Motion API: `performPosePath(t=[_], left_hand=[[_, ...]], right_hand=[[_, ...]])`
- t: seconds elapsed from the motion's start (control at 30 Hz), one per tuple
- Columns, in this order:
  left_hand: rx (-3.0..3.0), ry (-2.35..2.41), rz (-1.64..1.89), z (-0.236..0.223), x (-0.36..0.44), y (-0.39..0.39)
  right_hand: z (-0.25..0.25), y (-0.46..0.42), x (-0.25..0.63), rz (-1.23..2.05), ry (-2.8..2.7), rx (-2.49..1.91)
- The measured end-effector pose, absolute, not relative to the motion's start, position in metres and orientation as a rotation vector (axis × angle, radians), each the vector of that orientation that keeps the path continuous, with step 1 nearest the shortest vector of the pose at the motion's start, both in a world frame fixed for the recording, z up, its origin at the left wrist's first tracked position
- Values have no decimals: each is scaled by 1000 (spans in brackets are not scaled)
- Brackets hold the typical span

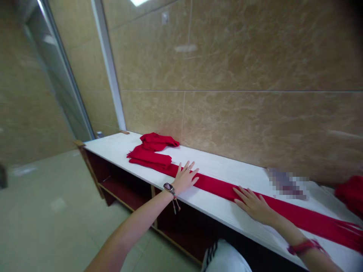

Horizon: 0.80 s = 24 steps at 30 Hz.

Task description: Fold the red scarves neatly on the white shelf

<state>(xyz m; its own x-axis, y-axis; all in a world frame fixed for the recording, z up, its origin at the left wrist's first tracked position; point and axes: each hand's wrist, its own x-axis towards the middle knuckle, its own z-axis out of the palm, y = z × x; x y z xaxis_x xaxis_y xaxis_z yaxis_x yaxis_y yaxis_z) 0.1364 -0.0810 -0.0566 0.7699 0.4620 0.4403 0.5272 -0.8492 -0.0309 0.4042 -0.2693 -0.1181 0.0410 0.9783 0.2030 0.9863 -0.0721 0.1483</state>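
A long red scarf (217, 186) lies as a narrow strip along the white tabletop, its fringed end at the right. My left hand (185, 178) rests on the strip with fingers spread, close to a folded red scarf (150, 156) at its left end. Farther right, my right hand (253, 204) lies flat on the strip, fingers stretched out. Behind the folded scarf sits a crumpled red cloth (159, 141). Whether the strip joins the folded scarf or runs under it, I cannot tell.
The white tabletop (227, 168) stands against a tiled wall (241, 124), with dark red shelves (124, 189) below. More red cloth (351, 194) is at the far right, near a blurred-out item (287, 184). A small wooden piece (124, 132) lies at the back left.
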Motion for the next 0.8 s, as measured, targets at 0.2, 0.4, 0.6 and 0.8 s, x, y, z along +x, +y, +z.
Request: performPosePath(t=[0.2, 0.4, 0.6, 0.8], left_hand=[[-2312, -1932, -1026, -9, 20, 20], [-2151, -2413, -938, -20, -62, 95], [-2206, -2284, -1050, -24, -56, 112], [-2358, -2017, -1246, -11, -42, 105]], right_hand=[[-84, -173, 342, -189, -2038, -2021], [-38, -75, 212, 7, -2197, -1663], [-30, -44, 154, 54, -2249, -1554], [-46, -43, 187, 177, -2122, -1552]])
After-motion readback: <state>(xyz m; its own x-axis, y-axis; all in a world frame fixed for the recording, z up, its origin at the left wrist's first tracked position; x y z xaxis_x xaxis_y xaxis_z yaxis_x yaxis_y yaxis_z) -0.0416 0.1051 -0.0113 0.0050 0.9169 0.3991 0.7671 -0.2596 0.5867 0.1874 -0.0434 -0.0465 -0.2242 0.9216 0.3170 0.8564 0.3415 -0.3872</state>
